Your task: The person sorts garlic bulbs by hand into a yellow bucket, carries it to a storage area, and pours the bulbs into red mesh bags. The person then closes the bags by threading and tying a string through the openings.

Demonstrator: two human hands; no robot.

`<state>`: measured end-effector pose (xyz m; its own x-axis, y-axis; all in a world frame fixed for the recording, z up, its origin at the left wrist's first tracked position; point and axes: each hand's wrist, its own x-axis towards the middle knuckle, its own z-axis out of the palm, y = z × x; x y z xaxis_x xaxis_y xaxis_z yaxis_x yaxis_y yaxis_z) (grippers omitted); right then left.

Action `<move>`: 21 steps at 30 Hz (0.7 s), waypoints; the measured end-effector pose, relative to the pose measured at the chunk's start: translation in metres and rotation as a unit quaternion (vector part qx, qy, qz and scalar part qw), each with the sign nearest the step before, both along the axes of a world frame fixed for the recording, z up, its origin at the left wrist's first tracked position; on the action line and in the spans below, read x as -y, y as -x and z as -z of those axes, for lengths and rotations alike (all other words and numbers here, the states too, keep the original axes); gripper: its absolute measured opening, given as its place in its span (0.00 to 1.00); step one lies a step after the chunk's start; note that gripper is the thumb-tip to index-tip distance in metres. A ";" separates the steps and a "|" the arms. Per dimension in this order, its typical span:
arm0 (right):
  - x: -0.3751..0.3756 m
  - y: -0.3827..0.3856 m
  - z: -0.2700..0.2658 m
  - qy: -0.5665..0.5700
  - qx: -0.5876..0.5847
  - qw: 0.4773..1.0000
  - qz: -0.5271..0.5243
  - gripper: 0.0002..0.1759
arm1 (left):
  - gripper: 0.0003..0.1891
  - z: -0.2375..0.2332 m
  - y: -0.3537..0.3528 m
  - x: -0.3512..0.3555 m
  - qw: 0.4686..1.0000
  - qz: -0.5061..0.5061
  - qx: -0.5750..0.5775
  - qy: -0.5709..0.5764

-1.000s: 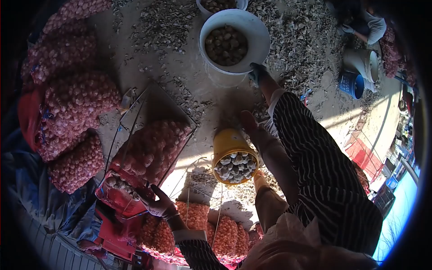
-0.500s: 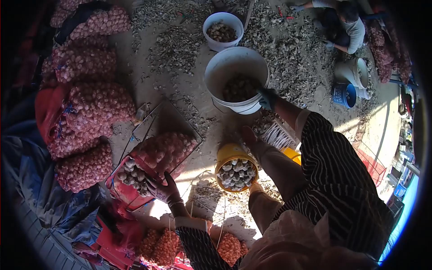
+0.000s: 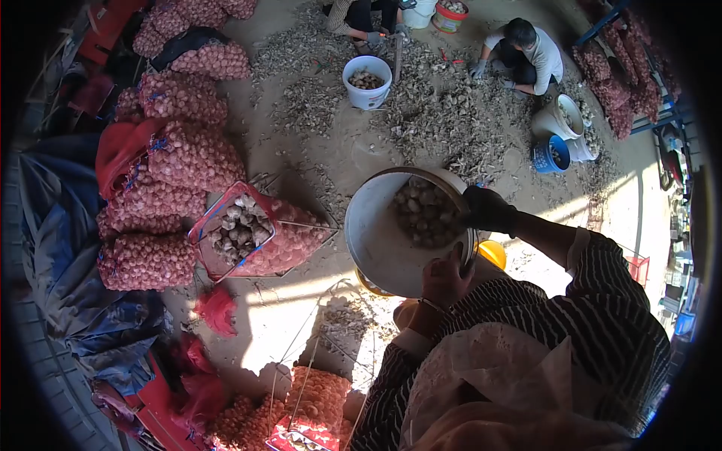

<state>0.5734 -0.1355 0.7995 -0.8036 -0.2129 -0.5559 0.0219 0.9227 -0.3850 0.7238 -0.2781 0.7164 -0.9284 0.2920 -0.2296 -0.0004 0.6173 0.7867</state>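
Note:
A large white bucket (image 3: pixel 368 233) is tilted in front of me, its mouth facing me, with garlic bulbs (image 3: pixel 425 214) gathered on its right side. My right hand (image 3: pixel 490 210), in a dark glove, grips the bucket's right rim. My left hand (image 3: pixel 445 279) is closed on the near rim, thumb up. Left of the bucket, an open-mouthed red mesh bag (image 3: pixel 289 244) lies on a metal frame, with pale garlic (image 3: pixel 242 231) inside its mouth. A yellow bucket (image 3: pixel 366 283) shows partly from under the white one.
Full mesh sacks (image 3: pixel 197 161) are stacked at left beside a dark tarp (image 3: pixel 64 218). Another sack (image 3: pixel 320 387) stands near my feet. Ahead are a small white bucket (image 3: pixel 367 94), a blue bucket (image 3: pixel 551 156) and two crouching people (image 3: pixel 543 56). Husks litter the floor.
My left hand has left the mesh bag and taken hold of the large white bucket. The bucket has come closer and tilted, with my right hand still on it. The view has shifted.

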 end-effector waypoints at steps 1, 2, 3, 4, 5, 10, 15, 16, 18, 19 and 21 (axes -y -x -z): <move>0.007 -0.022 -0.006 0.021 0.004 0.999 -0.033 0.34 | 0.37 -0.011 -0.019 -0.004 1.000 -0.002 -0.008 0.004; 0.013 -0.040 -0.009 0.029 0.005 0.997 -0.067 0.34 | 0.33 -0.021 -0.041 -0.010 0.999 -0.045 -0.002 0.009; 0.019 -0.057 -0.009 0.036 0.011 0.994 -0.104 0.33 | 0.30 -0.031 -0.061 -0.015 0.996 -0.090 0.007 0.013; 0.023 -0.072 -0.011 0.041 0.015 0.992 -0.115 0.33 | 0.28 -0.027 -0.078 -0.020 0.988 -0.134 0.076 -0.009; 0.030 -0.085 -0.010 0.060 0.019 0.987 -0.147 0.34 | 0.28 -0.024 -0.096 -0.020 0.985 -0.151 0.081 -0.004; 0.090 -0.117 -0.012 0.192 0.053 0.959 -0.204 0.32 | 0.19 -0.055 -0.140 0.004 0.930 -0.320 0.086 -0.161; 0.134 -0.108 -0.002 0.392 0.253 0.881 -0.076 0.22 | 0.17 -0.125 -0.153 0.069 0.886 -0.423 0.159 -0.106; 0.137 -0.098 -0.004 0.344 0.374 0.860 0.051 0.24 | 0.16 -0.138 -0.160 0.079 0.877 -0.434 0.188 -0.081; 0.114 -0.087 0.096 0.425 0.074 0.902 -0.024 0.29 | 0.16 -0.174 -0.180 0.092 0.851 -0.482 0.182 -0.103; 0.103 -0.092 0.138 0.429 0.086 0.898 -0.038 0.29 | 0.16 -0.186 -0.193 0.095 0.832 -0.506 0.176 -0.141; 0.072 -0.106 0.203 0.307 0.260 0.915 -0.001 0.30 | 0.15 -0.201 -0.220 0.092 0.807 -0.545 0.158 -0.165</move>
<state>0.6791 -0.2072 0.5967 -0.4632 -0.6155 -0.6377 0.3479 0.5355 -0.7695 0.9439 -0.3703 0.9179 -0.5854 -0.5652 -0.5812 -0.6341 -0.1275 0.7627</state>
